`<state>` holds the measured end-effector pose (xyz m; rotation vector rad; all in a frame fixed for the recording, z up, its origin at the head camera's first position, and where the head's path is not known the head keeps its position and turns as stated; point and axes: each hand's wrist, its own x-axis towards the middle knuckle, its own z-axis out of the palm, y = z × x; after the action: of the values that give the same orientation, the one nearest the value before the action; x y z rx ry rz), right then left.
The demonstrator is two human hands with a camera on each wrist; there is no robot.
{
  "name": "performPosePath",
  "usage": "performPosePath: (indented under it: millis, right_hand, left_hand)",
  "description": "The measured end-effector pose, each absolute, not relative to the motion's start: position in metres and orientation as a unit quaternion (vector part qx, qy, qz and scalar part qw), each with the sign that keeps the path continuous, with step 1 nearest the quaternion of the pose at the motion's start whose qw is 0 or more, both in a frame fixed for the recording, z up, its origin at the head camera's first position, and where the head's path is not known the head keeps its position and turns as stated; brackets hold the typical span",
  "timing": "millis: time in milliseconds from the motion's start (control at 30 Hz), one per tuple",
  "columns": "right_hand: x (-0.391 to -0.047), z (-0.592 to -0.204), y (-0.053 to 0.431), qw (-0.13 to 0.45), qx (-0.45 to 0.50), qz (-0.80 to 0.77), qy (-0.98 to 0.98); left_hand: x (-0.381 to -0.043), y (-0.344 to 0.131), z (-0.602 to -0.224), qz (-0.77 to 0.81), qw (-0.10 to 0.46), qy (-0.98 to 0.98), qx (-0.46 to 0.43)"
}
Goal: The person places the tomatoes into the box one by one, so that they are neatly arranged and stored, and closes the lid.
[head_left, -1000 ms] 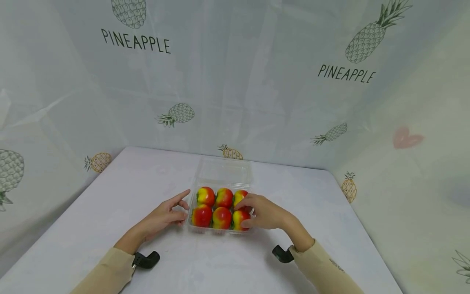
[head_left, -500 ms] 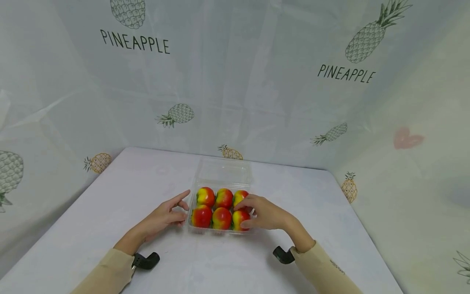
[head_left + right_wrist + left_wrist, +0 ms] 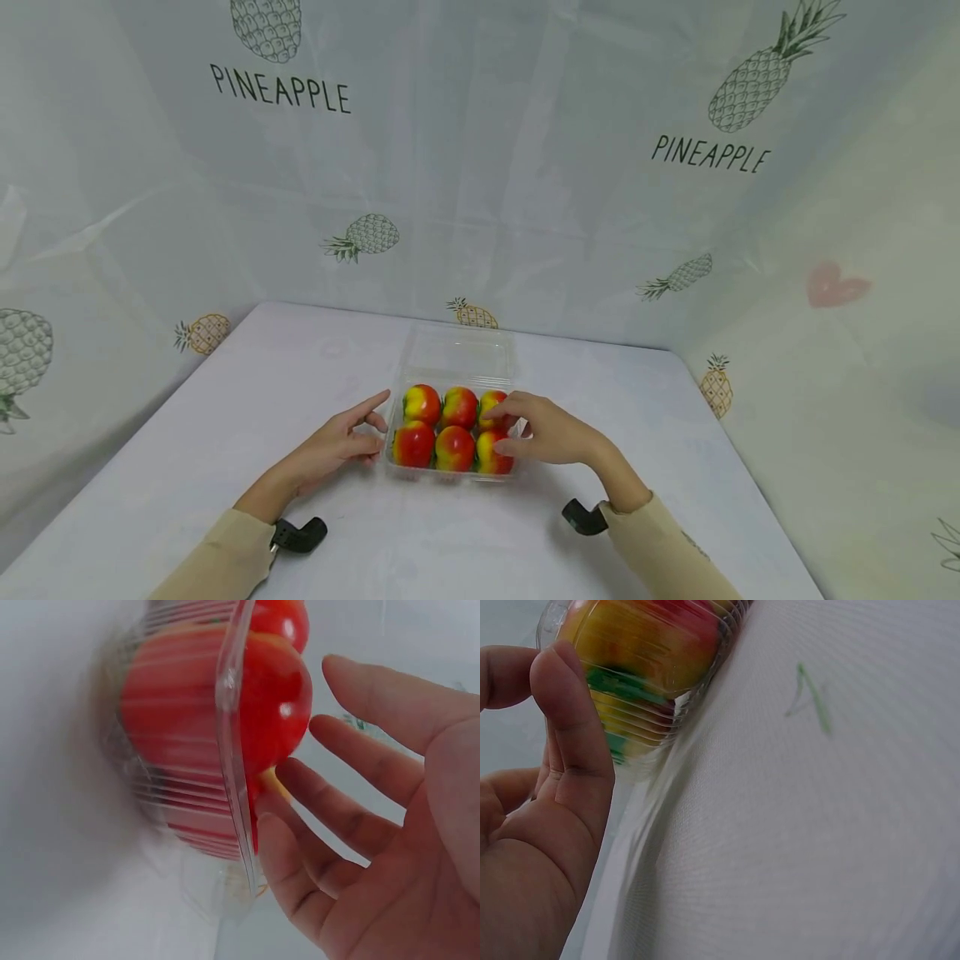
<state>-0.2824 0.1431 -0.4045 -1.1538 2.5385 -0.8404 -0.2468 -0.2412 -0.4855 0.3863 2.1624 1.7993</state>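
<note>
Several round, red-and-yellow, apple-like fruits [image 3: 454, 449] sit in two rows in a clear plastic clamshell box [image 3: 450, 477]. Its clear lid [image 3: 457, 354] lies folded back behind it. At the box's left side is my left hand [image 3: 333, 446], index finger stretched forward and thumb by the wall. The left wrist view shows the thumb [image 3: 566, 697] at the box's corner; whether it presses there is unclear. Over the right end hovers my right hand [image 3: 543, 432], fingers spread and loosely bent. In the right wrist view, its fingertips are close to a red fruit [image 3: 274, 705], gripping nothing.
A white-covered table [image 3: 465, 542] carries the box near its middle. Behind it hangs a pale sheet [image 3: 495, 192] printed with pineapples. Each wrist wears a black device, one by the left sleeve [image 3: 300, 535] and one by the right sleeve [image 3: 583, 517].
My right hand has lifted slightly and shifted a little right, off the fruits at the right end. The left hand and the box have stayed in place.
</note>
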Motion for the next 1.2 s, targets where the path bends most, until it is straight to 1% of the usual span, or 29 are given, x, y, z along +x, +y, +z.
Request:
performPosePath:
  millis: [200,300,400,600,700,833,1067,1200]
  right_hand:
    - [-0.299,-0.406,0.148,0.064,-0.376,-0.317,0.868]
    - [-0.310,-0.410,0.149,0.039,-0.351,-0.332,0.875]
    - [-0.322,-0.417,0.150,0.015,-0.310,-0.350,0.884]
    - [-0.346,-0.435,0.152,-0.018,-0.191,-0.392,0.900]
    - [-0.355,-0.441,0.152,-0.013,-0.140,-0.426,0.894]
    - [-0.365,-0.451,0.153,0.010,-0.100,-0.482,0.871]
    - [-0.381,-0.462,0.148,0.047,-0.074,-0.554,0.828]
    - [-0.385,-0.464,0.143,0.055,-0.069,-0.572,0.815]
  left_hand:
    - [-0.246,-0.242,-0.486,0.624,0.147,0.755,0.136]
    - [-0.246,-0.242,-0.486,0.624,0.147,0.755,0.136]
    - [-0.246,-0.242,-0.486,0.626,0.148,0.754,0.135]
    - [-0.245,-0.240,-0.486,0.628,0.149,0.752,0.135]
    - [-0.245,-0.240,-0.486,0.627,0.147,0.753,0.136]
    - [-0.245,-0.239,-0.486,0.626,0.146,0.754,0.137]
    - [-0.246,-0.240,-0.487,0.628,0.145,0.752,0.140]
    - [-0.246,-0.240,-0.486,0.629,0.146,0.751,0.138]
